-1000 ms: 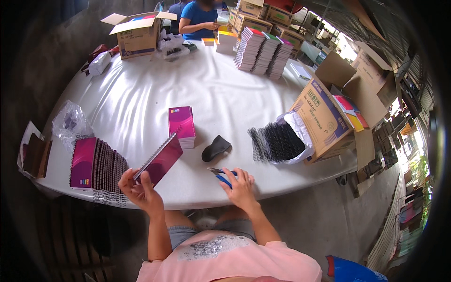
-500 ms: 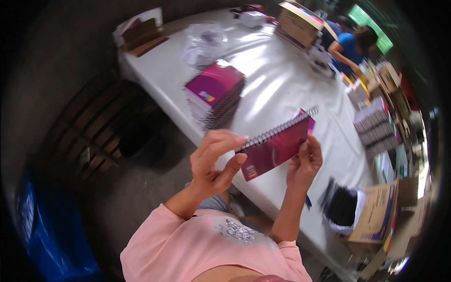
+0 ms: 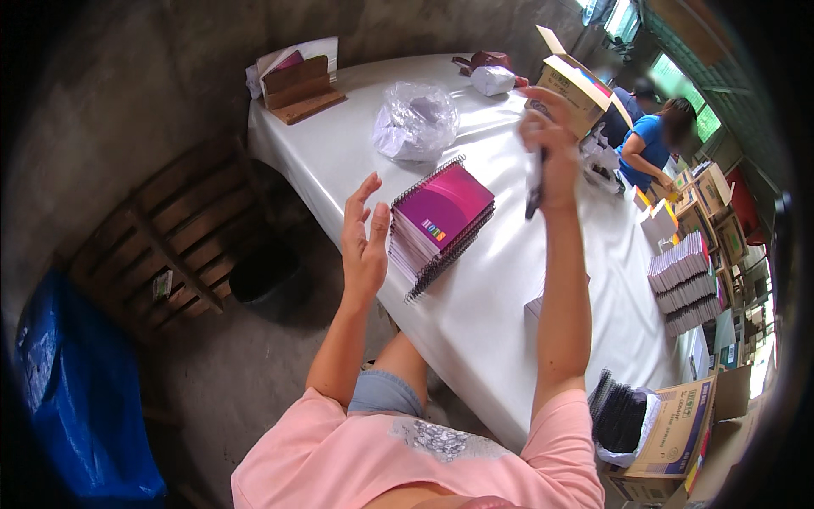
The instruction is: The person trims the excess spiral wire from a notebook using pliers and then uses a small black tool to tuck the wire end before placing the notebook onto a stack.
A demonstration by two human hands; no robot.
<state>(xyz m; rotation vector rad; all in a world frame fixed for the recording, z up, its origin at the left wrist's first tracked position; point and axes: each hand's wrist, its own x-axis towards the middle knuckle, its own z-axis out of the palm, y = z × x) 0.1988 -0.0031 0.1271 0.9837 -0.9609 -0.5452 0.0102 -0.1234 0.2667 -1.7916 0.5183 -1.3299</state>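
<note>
Two raised hands: open left hand [image 3: 365, 242], right hand [image 3: 549, 144] around pen [image 3: 534, 188].

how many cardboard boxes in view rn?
At least 3: an open cardboard box at the table's far end behind the right hand, another box holding black spirals at lower right, and a third past the seated co-worker. More probably sit blurred along the right rim.
</note>
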